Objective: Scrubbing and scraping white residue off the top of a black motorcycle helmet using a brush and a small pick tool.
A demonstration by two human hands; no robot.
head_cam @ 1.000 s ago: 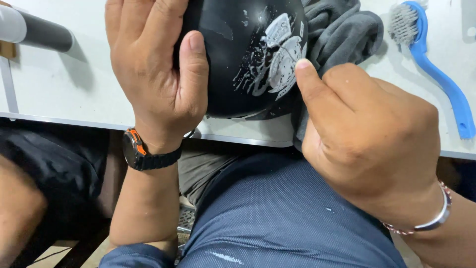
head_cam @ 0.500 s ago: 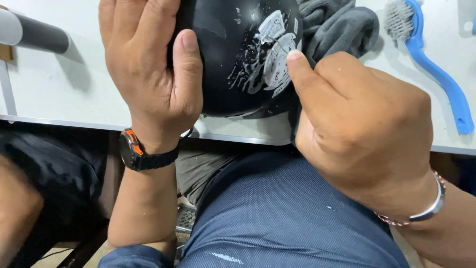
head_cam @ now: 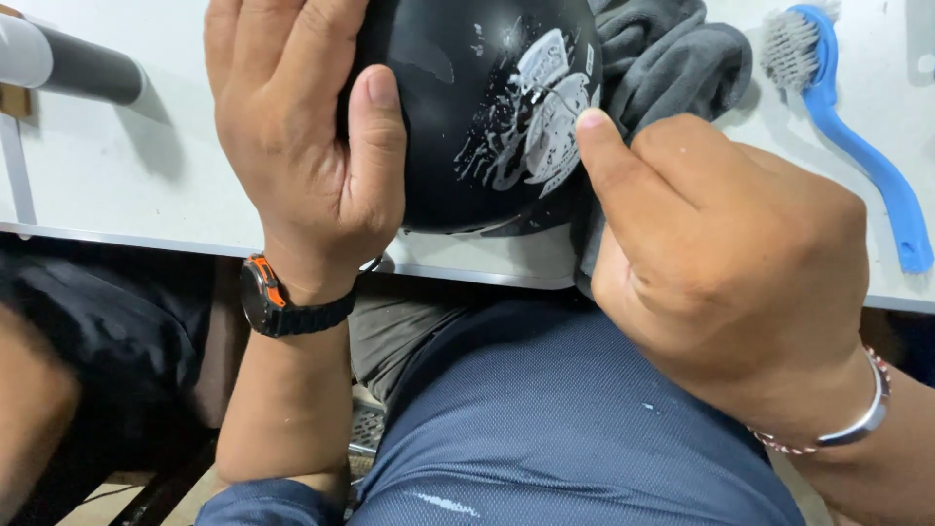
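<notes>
A rounded black object (head_cam: 458, 127) with a worn white sticker (head_cam: 541, 122) on it rests at the edge of the white table (head_cam: 117, 185). My left hand (head_cam: 292, 127) wraps around its left side, thumb pressed on the black surface. My right hand (head_cam: 721, 253) is curled into a loose fist, and its thumb tip touches the right edge of the sticker, where a thin strip is lifted. A grey cloth (head_cam: 672, 58) lies behind the object, partly hidden by my right hand.
A blue-handled brush (head_cam: 857, 127) lies on the table at the right. A dark and white cylinder (head_cam: 68, 63) sits at the far left. My lap in blue fabric (head_cam: 545, 429) fills the foreground under the table edge.
My right hand has moved up and left, its thumb now on the sticker's right edge. The left hand and the black object have barely shifted.
</notes>
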